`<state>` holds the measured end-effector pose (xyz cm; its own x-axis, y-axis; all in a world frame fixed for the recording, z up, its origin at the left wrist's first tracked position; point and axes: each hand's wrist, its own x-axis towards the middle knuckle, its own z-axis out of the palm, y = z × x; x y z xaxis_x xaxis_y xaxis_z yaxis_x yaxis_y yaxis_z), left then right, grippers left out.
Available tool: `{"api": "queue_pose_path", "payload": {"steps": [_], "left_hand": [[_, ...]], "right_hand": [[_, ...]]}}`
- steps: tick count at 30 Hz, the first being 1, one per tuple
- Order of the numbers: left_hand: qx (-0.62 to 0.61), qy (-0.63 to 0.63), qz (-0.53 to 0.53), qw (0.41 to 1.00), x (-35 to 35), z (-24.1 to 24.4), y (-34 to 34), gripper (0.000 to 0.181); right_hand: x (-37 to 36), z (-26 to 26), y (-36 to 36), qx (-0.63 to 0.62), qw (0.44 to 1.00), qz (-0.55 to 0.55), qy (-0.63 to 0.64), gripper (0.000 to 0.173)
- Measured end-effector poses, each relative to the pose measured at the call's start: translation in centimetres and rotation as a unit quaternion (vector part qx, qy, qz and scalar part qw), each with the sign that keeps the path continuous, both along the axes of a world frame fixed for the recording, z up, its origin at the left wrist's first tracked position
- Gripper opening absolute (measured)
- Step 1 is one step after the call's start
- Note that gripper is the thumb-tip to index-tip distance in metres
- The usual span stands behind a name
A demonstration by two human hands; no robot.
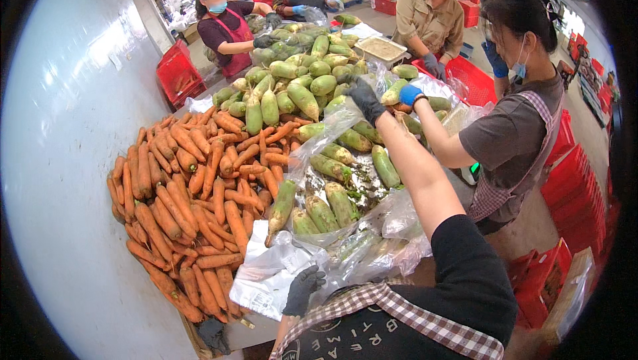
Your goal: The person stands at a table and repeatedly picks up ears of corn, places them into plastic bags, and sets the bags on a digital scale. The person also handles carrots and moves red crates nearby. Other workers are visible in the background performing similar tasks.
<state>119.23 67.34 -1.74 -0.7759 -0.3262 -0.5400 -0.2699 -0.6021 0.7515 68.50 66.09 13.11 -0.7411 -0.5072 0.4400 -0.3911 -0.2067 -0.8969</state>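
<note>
My right hand (365,96), in a dark glove, reaches out to the far end of a large clear plastic bag (319,148); its fingers lie at the bag's upper edge, beside the heap of green radishes (302,98). Whether they grip the film cannot be told. My left hand (305,287), also dark-gloved, is near my apron with its fingers partly spread, beside white printed plastic bags (266,275). Several green radishes (340,204) lie on the plastic between my hands, with loose leaf scraps and dirt. One radish (282,208) rests at the edge of the carrot pile (199,200).
A pale wall panel (75,160) borders the left side. Co-workers stand across the table and close on my right, where a blue-gloved hand (409,94) touches the radishes. Red crates (573,195) are stacked at right; a shallow tray (381,49) sits on the far side.
</note>
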Motion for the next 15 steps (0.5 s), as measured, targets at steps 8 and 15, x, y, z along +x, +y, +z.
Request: {"api": "queue_pose_path", "payload": {"steps": [8, 15], "left_hand": [[-0.064, -0.017, -0.044, 0.997, -1.1, 1.3, 0.6, 0.032], [-0.092, 0.038, -0.073, 0.992, -0.7, 0.7, 0.8, 0.03]], "right_hand": [[10.9, -5.0, -0.7, 0.326, 0.919, 0.14, 0.173, 0.042], [23.9, -3.4, 7.8, 0.517, 0.735, 0.302, 0.318, 0.056]]}}
